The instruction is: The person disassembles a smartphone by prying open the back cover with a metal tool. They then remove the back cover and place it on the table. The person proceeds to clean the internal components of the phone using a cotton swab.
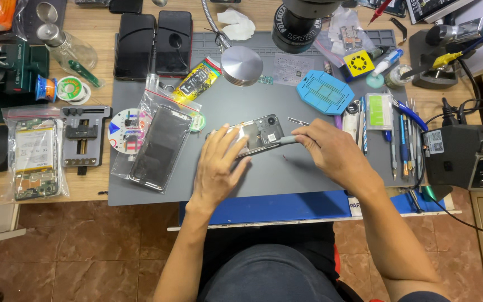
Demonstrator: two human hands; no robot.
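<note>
Left hand [217,166] flat on 1 opened phone [258,134]; right hand [331,151] grips 1 screwdriver [283,141].

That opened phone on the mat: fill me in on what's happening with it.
A person seated at a cluttered repair bench is working on an opened phone lying back-side up on a grey mat. The left hand presses flat on the phone's near end to steady it. The right hand holds a thin grey-handled tool, its tip at the exposed inside near the camera corner. A second phone in a clear bag lies to the left.
</note>
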